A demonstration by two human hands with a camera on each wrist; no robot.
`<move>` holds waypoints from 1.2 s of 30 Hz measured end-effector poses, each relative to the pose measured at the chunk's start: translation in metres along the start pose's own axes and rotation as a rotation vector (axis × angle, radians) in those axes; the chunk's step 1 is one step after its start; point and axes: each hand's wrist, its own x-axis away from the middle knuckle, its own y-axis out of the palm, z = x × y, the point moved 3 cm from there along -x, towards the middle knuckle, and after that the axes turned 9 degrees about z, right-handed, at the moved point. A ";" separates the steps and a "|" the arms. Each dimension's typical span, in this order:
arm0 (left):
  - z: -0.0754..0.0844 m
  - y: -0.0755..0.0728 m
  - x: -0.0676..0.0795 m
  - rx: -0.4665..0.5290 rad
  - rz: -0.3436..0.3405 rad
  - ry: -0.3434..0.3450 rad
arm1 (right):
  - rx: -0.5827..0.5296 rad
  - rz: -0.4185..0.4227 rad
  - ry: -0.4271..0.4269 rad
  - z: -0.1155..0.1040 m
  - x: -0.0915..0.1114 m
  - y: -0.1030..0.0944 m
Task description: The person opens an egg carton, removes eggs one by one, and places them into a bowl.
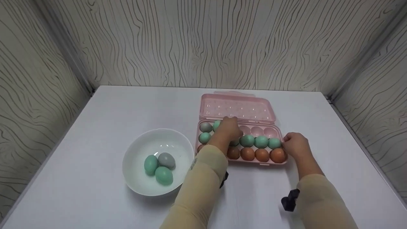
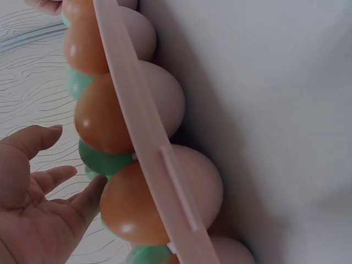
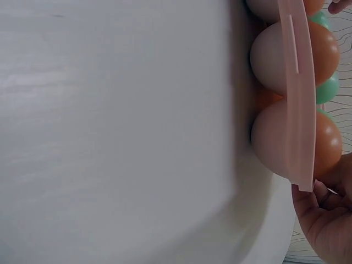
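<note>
A pink egg carton (image 1: 276,129) lies with its lid (image 1: 237,106) raised at the back. Brown eggs (image 1: 247,154) fill the visible front row and green eggs (image 1: 247,141) the middle one. The back row has a grey egg (image 1: 205,127) and a green egg (image 1: 216,125) at its left and bare cups at its right. My left hand (image 1: 229,128) is over the back row; its fingers (image 2: 88,201) are spread, with no egg visible between them. At the carton's right end my right hand (image 3: 330,220) pinches the rim. My left arm hides some cups.
Left of the carton stands a white bowl (image 1: 135,146) with a grey egg (image 1: 166,160) and two green eggs (image 1: 164,175) in it. Both are on a white table (image 1: 143,108), with wood-patterned panels (image 1: 190,41) behind and at the sides.
</note>
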 end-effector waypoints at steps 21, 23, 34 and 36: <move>0.011 0.022 -0.010 -0.282 0.080 0.040 | -0.012 -0.004 0.033 0.002 0.000 0.000; 0.011 0.023 -0.010 -0.293 0.083 0.039 | -0.007 -0.002 0.027 0.002 0.000 -0.001; 0.013 0.031 -0.012 -0.480 0.100 0.057 | 0.007 -0.002 0.014 0.000 0.000 0.000; 0.012 0.030 -0.012 -0.473 0.110 0.051 | 0.006 -0.005 0.018 0.000 0.000 0.001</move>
